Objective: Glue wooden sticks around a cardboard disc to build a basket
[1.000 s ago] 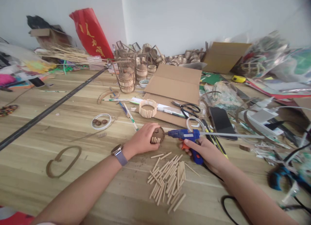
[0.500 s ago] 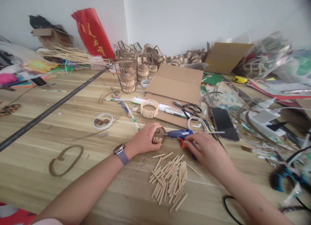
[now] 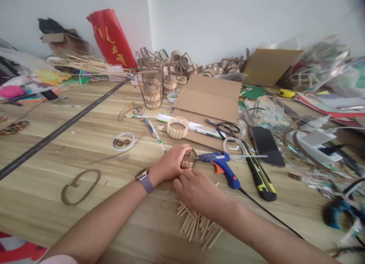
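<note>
My left hand is curled around a round brown disc lying on the table. Short wooden sticks stand in a row along the disc's near edge. My right hand is low over the table, close to my left fingertips, its fingers pinched together; what they hold is hidden. Partly beneath it spreads a pile of loose wooden sticks. A blue glue gun with an orange trigger lies on the table just right of the disc, its nozzle towards the disc.
Behind my hands are a ring of wooden sticks, cardboard and black-handled scissors. A utility knife and a phone lie rightward. Small stick baskets stand at the back. A long dark bar crosses the left side.
My right hand has let go of the glue gun and moved left and nearer me, to the sticks beside my left hand. My left hand stays on the disc.
</note>
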A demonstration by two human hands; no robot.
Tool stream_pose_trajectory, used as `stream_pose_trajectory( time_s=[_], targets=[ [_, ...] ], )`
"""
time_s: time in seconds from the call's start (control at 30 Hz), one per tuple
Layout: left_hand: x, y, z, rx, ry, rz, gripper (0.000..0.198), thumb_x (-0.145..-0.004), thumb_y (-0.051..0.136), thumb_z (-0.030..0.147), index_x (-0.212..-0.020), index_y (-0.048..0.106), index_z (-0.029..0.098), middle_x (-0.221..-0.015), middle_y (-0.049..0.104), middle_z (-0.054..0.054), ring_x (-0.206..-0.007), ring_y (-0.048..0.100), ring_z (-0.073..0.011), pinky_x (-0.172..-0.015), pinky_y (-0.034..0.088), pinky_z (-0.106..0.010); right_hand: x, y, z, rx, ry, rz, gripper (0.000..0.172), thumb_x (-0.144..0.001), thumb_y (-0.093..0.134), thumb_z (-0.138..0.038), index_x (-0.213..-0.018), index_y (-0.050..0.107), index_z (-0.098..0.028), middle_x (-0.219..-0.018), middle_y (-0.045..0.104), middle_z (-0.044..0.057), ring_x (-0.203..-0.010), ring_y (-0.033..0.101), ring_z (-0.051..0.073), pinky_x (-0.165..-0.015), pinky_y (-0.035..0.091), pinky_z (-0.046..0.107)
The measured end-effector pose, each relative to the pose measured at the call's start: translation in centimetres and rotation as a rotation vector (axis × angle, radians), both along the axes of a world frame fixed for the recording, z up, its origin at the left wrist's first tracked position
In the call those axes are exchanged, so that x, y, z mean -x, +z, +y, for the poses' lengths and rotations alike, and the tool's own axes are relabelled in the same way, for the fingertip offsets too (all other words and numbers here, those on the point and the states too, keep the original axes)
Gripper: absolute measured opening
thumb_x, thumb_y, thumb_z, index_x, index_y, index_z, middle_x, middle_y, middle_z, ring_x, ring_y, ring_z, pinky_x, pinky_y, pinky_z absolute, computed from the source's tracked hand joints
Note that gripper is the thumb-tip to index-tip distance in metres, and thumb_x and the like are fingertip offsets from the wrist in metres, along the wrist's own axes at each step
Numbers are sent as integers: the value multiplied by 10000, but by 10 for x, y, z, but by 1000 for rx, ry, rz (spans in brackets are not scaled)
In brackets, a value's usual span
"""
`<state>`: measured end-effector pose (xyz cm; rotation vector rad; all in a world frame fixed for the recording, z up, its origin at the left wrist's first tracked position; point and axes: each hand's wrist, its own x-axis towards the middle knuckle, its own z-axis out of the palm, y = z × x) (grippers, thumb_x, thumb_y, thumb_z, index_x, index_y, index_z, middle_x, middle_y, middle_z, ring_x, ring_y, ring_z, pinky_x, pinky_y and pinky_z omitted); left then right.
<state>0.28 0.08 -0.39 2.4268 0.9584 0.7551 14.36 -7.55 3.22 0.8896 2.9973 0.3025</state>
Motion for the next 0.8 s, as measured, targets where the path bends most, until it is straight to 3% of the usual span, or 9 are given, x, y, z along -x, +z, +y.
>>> stream_pose_trajectory(
  time_s=[0.13, 0.27, 0.4, 0.53, 0.8],
  targets=[
    [1, -2, 0, -25, -21, -11, 514, -794, 601, 212, -1276, 436, 149, -1329, 519, -162, -1257, 476, -281, -1099, 371, -458, -6, 6, 5, 71, -12, 102, 143, -853, 493, -57, -844, 600, -151, -794, 673, 93, -696, 609, 211, -598, 437, 311],
    [1, 1, -1, -33, -30, -9, 547, -756, 631, 219, -1263, 445, 133, -1320, 521, -173, -1256, 474, -292, -1092, 379, -457, -29, 30, 15, 184, -93, 413, 173, -851, 479, -85, -896, 634, -150, -807, 671, 73, -742, 613, 180, -642, 448, 278],
    [-1, 7, -3, 22, 13, 13, 618, -677, 699, 207, -1245, 460, 148, -1309, 527, -161, -1247, 477, -306, -1079, 387, -468, -55, 50, 32, 426, -432, 595, 136, -799, 518, -129, -828, 642, -176, -688, 652, 4, -579, 571, 119, -556, 415, 228],
    [-1, 9, -3, 39, 11, -2, 608, -673, 692, 191, -1235, 459, 193, -1299, 532, -132, -1232, 490, -301, -1059, 398, -478, -60, 45, 42, 570, -558, 592, 112, -784, 529, -173, -771, 639, -191, -611, 640, -17, -538, 552, 123, -520, 393, 230],
    [-1, 8, -3, 44, 15, 1, 599, -673, 686, 190, -1227, 459, 201, -1283, 536, -127, -1242, 482, -305, -1065, 390, -483, -48, 26, 41, 568, -535, 627, 124, -761, 533, -130, -745, 637, -196, -632, 662, -13, -559, 571, 131, -532, 388, 228]
  ],
)
